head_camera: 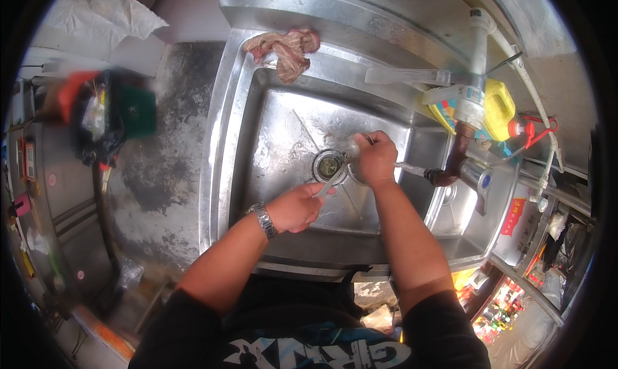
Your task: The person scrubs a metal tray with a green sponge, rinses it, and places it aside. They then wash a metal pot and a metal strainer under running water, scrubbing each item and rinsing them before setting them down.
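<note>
Over the drain of a stainless steel sink basin [285,127], my left hand [295,208] grips the near end of a slim utensil handle [333,178], with a metal watch on that wrist. My right hand [379,159] is closed around something at the utensil's far end; a bit of pale or shiny material shows by its fingertips, too hidden to name. Water [410,168] runs sideways from the faucet [446,176] towards my right hand. The drain strainer [330,167] lies just left of that hand.
A crumpled brownish cloth [285,50] lies on the sink's far left rim. White pipes and a yellow jug [497,106] stand at the right, by a second, smaller basin [458,205]. Left of the sink, a green bin [137,110] and a black plastic bag [99,142] stand on the floor.
</note>
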A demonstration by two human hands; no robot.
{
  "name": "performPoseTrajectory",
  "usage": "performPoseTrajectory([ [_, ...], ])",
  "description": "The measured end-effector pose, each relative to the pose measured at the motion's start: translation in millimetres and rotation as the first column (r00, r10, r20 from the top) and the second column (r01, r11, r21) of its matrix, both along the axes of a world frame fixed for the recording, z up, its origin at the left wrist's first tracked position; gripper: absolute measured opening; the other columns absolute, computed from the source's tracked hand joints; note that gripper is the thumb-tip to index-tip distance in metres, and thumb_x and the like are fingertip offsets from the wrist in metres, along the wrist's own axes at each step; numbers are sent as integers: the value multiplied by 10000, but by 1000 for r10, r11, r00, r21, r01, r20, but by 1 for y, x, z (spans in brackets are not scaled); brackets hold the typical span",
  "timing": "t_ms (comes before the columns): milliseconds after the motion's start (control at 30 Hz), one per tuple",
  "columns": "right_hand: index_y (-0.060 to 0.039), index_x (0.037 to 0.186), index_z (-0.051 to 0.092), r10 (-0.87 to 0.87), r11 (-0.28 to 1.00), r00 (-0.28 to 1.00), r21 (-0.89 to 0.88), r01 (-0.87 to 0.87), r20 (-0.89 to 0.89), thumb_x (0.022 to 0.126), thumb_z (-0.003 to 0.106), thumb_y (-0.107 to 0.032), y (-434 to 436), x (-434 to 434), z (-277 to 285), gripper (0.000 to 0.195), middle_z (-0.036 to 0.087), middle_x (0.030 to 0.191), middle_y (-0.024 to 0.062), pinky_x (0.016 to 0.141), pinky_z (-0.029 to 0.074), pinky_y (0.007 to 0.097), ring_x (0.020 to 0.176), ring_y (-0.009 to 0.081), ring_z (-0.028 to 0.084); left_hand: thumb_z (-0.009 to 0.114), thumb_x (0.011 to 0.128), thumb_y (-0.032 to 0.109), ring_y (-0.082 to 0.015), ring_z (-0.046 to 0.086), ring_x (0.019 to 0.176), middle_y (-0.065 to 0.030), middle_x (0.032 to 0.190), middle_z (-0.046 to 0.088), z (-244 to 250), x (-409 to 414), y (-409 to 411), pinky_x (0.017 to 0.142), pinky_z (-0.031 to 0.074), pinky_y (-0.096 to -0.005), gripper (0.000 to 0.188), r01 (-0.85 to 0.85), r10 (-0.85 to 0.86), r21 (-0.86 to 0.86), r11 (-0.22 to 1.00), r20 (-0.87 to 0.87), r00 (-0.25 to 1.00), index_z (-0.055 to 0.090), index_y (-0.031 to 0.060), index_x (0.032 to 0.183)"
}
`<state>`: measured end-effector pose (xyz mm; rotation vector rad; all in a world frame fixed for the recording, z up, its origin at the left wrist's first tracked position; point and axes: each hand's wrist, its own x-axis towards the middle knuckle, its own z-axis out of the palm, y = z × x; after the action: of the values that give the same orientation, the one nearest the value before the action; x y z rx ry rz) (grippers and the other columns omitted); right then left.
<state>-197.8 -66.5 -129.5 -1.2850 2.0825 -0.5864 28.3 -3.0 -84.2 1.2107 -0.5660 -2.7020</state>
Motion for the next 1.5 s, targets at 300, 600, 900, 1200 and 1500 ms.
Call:
performPoseTrajectory([
  [300, -19, 1049, 611, -650, 759, 503, 476, 444, 569, 923, 762, -209, 8, 14, -16, 274, 606, 805, 45, 458, 450, 236, 533, 105, 519, 412, 1084, 151, -90, 338, 371, 30, 559, 419, -1, -10, -3, 382, 330, -267, 398, 28, -27, -128, 991, 10, 1000, 431, 117, 1480],
  [600, -31, 1153, 567, -558, 821, 531, 516, 244, 638, 987, 623, -79, 10, 11, -9, 182, 654, 876, 78, 497, 514, 229, 608, 113, 590, 451, 1067, 139, -69, 432, 501, 33, 628, 458, -18, -7, 9, 480, 385, -267, 411, 81, 14, -426, 901, 216, 976, 498, 121, 1475],
  [900, 77, 1165, 589, -174, 956, 820, 292, 8, 545, 939, 515, 60, 0, -2, 4, 238, 690, 1002, 175, 601, 607, 291, 732, 233, 728, 503, 982, 129, -484, 637, 952, -275, 1042, 678, -3, -6, 12, 844, 518, -530, 405, 318, 57, -679, 662, 468, 882, 556, 85, 1381],
  [1200, 92, 1100, 618, -201, 942, 829, 335, 18, 521, 904, 611, 45, -7, -1, 4, 201, 720, 885, 169, 620, 600, 281, 724, 218, 740, 518, 1026, 114, -146, 514, 584, -58, 655, 553, -19, 0, 19, 612, 471, -337, 365, 211, 106, -708, 674, 375, 921, 584, 75, 1383],
  [1500, 65, 1045, 640, 142, 976, 972, 140, -169, 187, 1021, 566, -179, 0, 1, 6, 256, 713, 867, 193, 599, 571, 333, 649, 248, 741, 476, 1056, 113, -73, 437, 536, 24, 629, 500, -27, 2, 21, 534, 399, -265, 356, 138, 48, -567, 812, 302, 952, 574, 71, 1396],
])
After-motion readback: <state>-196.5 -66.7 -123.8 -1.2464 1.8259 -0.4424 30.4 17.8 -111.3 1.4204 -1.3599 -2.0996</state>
